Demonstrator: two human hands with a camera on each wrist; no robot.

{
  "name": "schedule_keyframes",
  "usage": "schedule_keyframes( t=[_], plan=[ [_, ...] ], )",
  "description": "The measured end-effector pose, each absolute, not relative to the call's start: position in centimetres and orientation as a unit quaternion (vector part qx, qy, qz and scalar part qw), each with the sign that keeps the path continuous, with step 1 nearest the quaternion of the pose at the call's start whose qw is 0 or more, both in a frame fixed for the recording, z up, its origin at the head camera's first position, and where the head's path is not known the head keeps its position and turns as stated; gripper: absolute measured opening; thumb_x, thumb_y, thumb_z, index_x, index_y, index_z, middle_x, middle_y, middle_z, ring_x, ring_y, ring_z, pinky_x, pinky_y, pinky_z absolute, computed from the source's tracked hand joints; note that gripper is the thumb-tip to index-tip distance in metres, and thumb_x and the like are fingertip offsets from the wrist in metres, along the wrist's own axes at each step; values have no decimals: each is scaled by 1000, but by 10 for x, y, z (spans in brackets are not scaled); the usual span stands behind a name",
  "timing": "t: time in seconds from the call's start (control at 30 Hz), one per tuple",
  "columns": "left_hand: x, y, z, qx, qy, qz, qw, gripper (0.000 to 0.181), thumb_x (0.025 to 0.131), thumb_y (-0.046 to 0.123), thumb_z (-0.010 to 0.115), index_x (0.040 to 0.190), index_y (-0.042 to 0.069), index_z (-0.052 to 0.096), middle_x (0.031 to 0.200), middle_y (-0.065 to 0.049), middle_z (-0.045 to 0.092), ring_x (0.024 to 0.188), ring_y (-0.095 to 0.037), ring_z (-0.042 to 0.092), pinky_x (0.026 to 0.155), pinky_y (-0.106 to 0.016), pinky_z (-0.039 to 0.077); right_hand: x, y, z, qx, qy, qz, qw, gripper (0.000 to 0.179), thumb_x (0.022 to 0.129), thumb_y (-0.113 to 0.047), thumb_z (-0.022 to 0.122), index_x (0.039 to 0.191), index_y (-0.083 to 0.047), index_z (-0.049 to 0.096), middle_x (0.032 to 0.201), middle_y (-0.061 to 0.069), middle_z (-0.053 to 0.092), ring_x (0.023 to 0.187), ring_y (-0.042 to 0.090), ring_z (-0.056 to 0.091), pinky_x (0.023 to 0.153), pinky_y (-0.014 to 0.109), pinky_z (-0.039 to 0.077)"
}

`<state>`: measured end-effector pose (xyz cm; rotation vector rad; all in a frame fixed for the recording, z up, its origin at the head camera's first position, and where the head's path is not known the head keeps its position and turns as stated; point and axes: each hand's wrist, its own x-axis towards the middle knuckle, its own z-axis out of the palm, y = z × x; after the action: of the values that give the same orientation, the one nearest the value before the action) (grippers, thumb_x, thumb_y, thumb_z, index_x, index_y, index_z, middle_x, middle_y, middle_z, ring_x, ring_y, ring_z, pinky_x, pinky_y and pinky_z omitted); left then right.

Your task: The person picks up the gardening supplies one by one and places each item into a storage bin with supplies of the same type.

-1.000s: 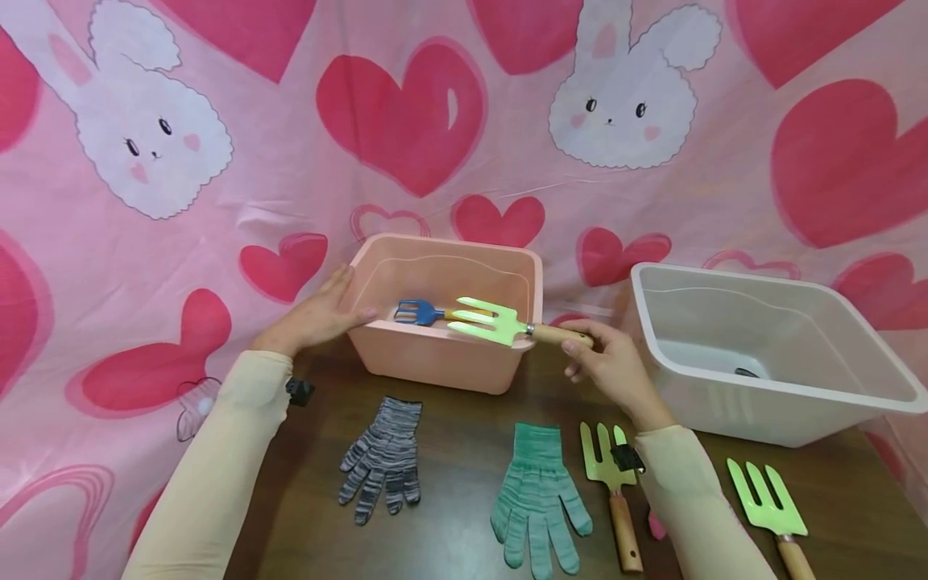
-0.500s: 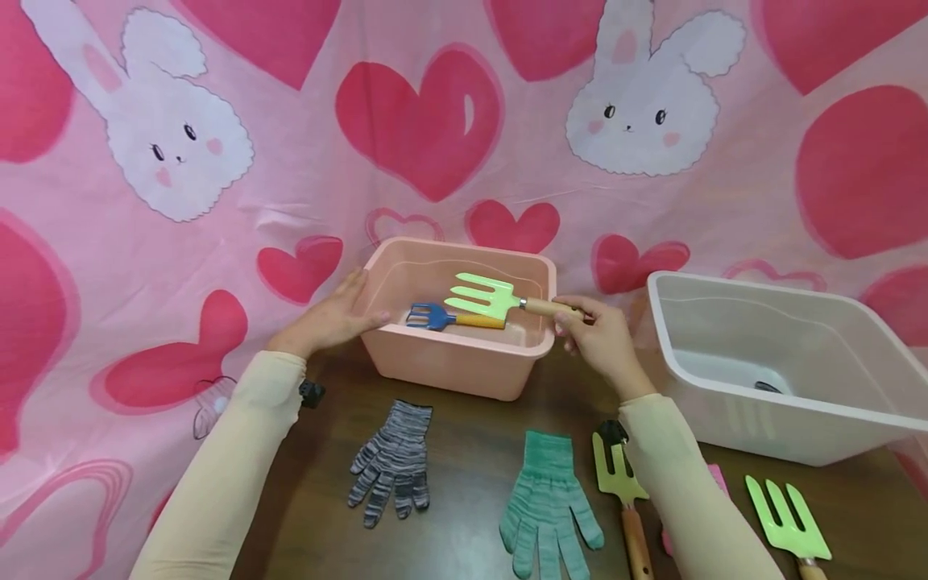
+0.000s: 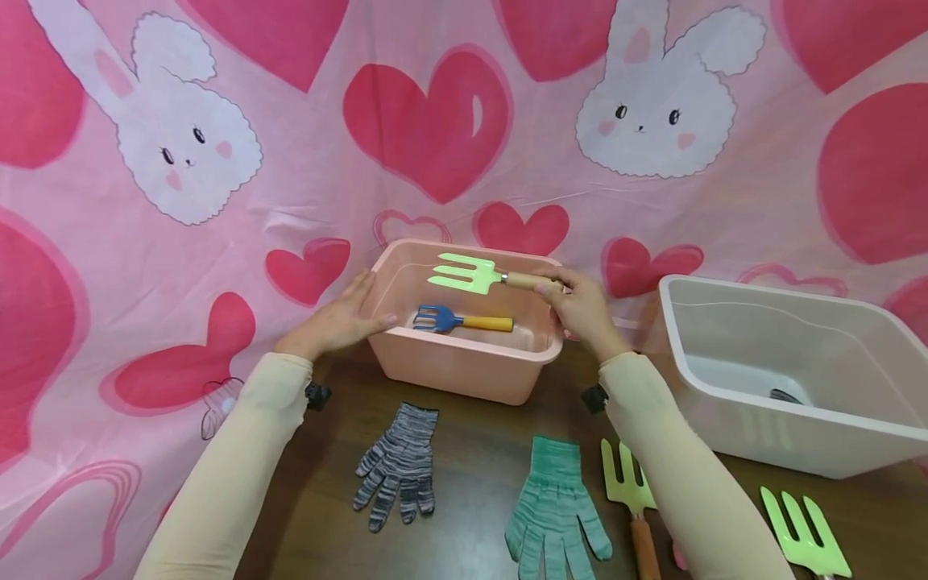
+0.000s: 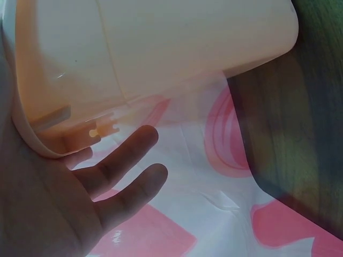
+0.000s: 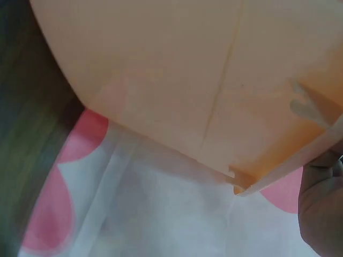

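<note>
A pink plastic bin (image 3: 464, 366) stands on the table, with a blue hand rake (image 3: 438, 318) with a yellow handle lying inside. My left hand (image 3: 344, 321) rests at the bin's left rim, thumb over the front corner. In the left wrist view its fingers (image 4: 128, 155) extend outside the wall, fairly straight. My right hand (image 3: 580, 310) pinches the wooden handle of a light green garden fork (image 3: 471, 275). The fork is level above the bin, its three tines pointing left. In the right wrist view, the right hand (image 5: 324, 209) shows beside the bin's rim; the fork is hidden there.
A larger grey bin (image 3: 761, 427) stands at the right, a small dark item (image 3: 785, 395) inside. In front lie a grey striped glove (image 3: 399, 467), a green glove (image 3: 557, 511), and two more garden forks, a yellow-green fork (image 3: 629, 483) and a light green fork (image 3: 808, 536).
My right hand has moved the garden fork from the bin's front right edge back and slightly left, over its inside. My left hand stays at the rim. The head view has shifted slightly.
</note>
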<state>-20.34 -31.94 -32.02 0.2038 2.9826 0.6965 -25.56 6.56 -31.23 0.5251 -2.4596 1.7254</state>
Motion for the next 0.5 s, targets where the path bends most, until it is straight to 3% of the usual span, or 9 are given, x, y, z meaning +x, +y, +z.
schedule_keyframes(
  t=[0.3, 0.5],
  plan=[
    [-201, -321, -320, 57, 972, 223, 49, 108, 90, 65, 60, 164, 15, 0, 169, -13, 1, 152, -40, 9, 113, -65, 24, -277, 48, -309, 209, -801, 561, 16, 24, 99, -13, 66, 119, 0, 69, 71, 11, 50, 46, 16, 45, 44, 25, 39],
    [-199, -319, -317, 58, 973, 217, 48, 111, 88, 72, 58, 163, 13, 1, 169, -13, 2, 152, -38, 8, 114, -64, 24, -288, 38, -308, 226, -813, 535, 33, 21, 101, -13, 63, 118, -1, 67, 68, 7, 49, 47, 15, 46, 46, 24, 40]
  ],
)
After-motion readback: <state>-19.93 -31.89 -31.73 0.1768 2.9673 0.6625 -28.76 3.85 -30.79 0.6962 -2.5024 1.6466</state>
